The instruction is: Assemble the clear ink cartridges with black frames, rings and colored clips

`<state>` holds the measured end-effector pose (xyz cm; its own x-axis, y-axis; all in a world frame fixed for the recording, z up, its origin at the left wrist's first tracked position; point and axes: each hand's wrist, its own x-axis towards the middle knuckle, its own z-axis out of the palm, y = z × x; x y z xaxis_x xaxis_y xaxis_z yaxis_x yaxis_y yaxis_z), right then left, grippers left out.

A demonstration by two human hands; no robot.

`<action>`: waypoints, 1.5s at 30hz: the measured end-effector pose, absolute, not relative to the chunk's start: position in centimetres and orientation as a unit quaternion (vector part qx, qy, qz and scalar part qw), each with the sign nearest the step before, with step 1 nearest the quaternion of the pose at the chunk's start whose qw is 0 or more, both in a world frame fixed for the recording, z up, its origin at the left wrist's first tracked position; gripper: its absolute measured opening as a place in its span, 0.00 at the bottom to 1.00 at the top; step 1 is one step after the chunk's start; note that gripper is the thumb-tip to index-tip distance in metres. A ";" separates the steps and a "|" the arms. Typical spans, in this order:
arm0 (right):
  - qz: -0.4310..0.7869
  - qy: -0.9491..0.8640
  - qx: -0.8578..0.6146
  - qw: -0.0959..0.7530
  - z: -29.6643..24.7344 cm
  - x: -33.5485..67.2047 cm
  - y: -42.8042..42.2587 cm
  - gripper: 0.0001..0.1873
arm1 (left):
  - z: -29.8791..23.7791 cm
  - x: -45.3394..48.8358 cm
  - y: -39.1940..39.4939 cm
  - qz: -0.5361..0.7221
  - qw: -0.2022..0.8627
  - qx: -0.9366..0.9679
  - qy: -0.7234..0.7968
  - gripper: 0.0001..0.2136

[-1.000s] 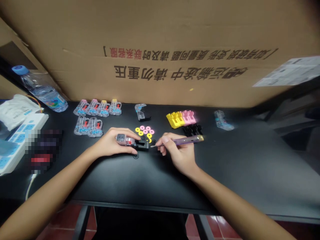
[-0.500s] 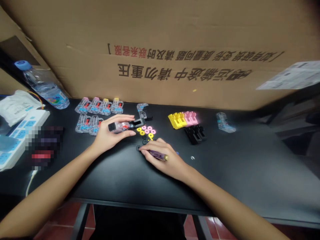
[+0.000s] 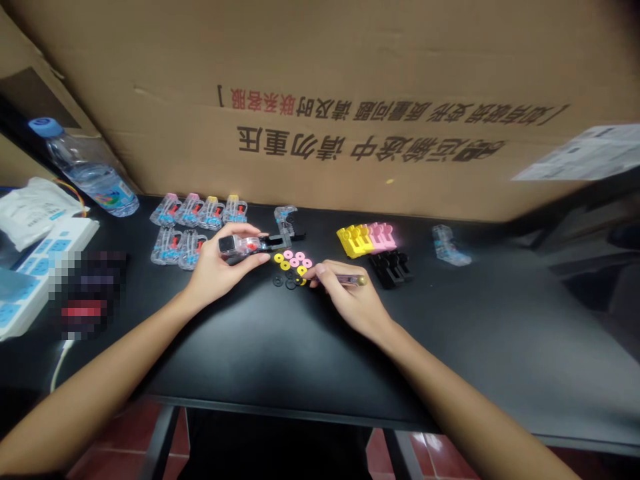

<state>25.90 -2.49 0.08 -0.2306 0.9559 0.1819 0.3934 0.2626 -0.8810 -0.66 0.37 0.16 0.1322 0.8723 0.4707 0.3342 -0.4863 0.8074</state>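
Observation:
My left hand (image 3: 220, 260) is closed around a clear plastic assembly (image 3: 245, 245) with a red piece inside and a black bracket sticking out to the right. In my right hand (image 3: 345, 290) is a slim purple pen-like tool (image 3: 340, 279) with a gold end, pinched between thumb and fingers. Its tip side points left over the small rings and is partly hidden by the fingers. Several pink rings (image 3: 294, 263), yellow rings (image 3: 285, 265) and black rings (image 3: 277, 281) lie on the black table between the hands.
Finished-looking clear assemblies (image 3: 180, 248) stand in two rows at left. Yellow (image 3: 355, 240), pink (image 3: 383, 237) and black brackets (image 3: 391, 269) are at right, near a clear housing (image 3: 449, 245). Behind them rises a cardboard box (image 3: 320, 60). A bottle (image 3: 95, 170) and power strip (image 3: 50, 267) sit left.
My right hand has moved right and slightly away from me with the tool, now more level. A black ring by its fingertips has shifted up to the other rings. My left hand has barely moved.

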 end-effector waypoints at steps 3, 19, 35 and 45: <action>0.373 -0.695 -0.482 0.381 -0.3 25.8 -2.4 0.23 | 0.3 -0.7 0.4 0.494 0.256 0.711 0.430 0.16; 0.362 -0.720 -0.496 0.323 0.2 25.5 -2.7 0.23 | 0.0 -0.8 0.3 0.475 0.298 0.706 0.433 0.17; 0.302 -0.711 -0.403 0.491 0.3 26.0 -2.8 0.22 | -0.6 -0.9 0.2 0.399 0.348 0.727 0.437 0.16; 0.230 -0.816 -0.372 0.379 -0.3 25.3 -3.6 0.05 | -0.2 0.5 -1.5 0.352 0.471 0.722 0.364 0.17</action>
<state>25.26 -3.55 -0.31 -0.4360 0.7804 0.4481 0.4322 0.6184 -0.6564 0.47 -1.50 -0.15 0.4872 0.8576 0.1648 0.1945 -0.2906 0.9369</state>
